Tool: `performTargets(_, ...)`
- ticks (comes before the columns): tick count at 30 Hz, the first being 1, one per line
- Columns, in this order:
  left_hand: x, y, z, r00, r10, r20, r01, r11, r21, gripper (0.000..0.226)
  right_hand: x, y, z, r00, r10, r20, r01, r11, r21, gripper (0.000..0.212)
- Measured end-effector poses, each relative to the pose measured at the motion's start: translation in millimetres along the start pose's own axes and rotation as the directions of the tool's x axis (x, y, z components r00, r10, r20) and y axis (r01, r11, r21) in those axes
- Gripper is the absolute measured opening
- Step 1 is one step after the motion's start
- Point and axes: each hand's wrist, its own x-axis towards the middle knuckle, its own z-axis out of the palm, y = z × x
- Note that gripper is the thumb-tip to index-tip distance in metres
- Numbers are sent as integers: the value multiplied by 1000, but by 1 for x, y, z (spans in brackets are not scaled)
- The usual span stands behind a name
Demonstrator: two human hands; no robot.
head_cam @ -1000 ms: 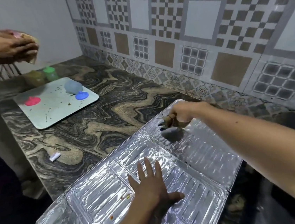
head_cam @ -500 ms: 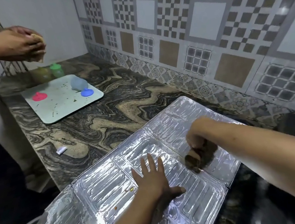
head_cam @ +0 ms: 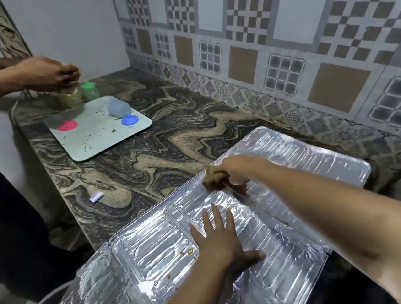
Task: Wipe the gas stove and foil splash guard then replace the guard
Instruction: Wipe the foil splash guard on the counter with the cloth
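The foil splash guard lies flat and unfolded across the marble counter, its embossed panels shiny. Small orange-brown food specks sit on the middle panel near my left hand, which presses flat on the foil with fingers spread. My right hand grips a brown scrub pad and holds it against the far edge of the guard, at the fold between two panels. The gas stove is not clearly in view; only a dark area shows at the right edge.
A pale tray with pink and blue lids and a clear jar sits at the counter's far left. Another person's hands work over a yellow jar and a green-lidded one there. A small white scrap lies near the front edge. Tiled wall behind.
My right hand has swept the pad from the right panel back up and left to the guard's far edge. My left hand stays put. The other person's hands have lowered to the jars.
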Motion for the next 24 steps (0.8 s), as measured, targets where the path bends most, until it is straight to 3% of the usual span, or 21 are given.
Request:
performTargets(4,-3,0,-1,1000,6,-17,-6,1000,6,124,-25,23,-5,969,-19,246,8,999,43,42)
performTargets(8,-5,1,-1,1000,12,-22,-12,1000,-20,126,-65,26,2,826,104,554,-102,994,-34,36)
performTargets(11,-5,1,-1,1000,16,-26,-17,1000,-23,127,-64,24,-4,749,144,647,-57,986,-154,38)
performTargets(12,-5,1,-1,999,17,-28,-18,1000,-19,126,-58,26,-13,757,134,640,-70,990,-125,35)
performTargets(14,-4,0,-1,999,19,-26,-19,1000,-19,126,-46,31,-35,839,91,536,-128,991,32,22)
performTargets(16,-3,0,-1,1000,16,-12,-16,1000,-16,126,-31,31,-52,942,49,331,-127,967,219,25)
performTargets(18,-2,1,-2,1000,9,5,-9,1000,-7,126,-11,22,-51,993,78,84,-99,954,284,28)
performTargets(20,-1,1,-3,1000,3,13,-3,1000,-1,126,4,7,-29,989,123,-85,-102,971,218,35)
performTargets(24,-2,2,-4,1000,-3,25,3,1000,18,124,11,-26,13,997,63,-42,-65,997,-48,49)
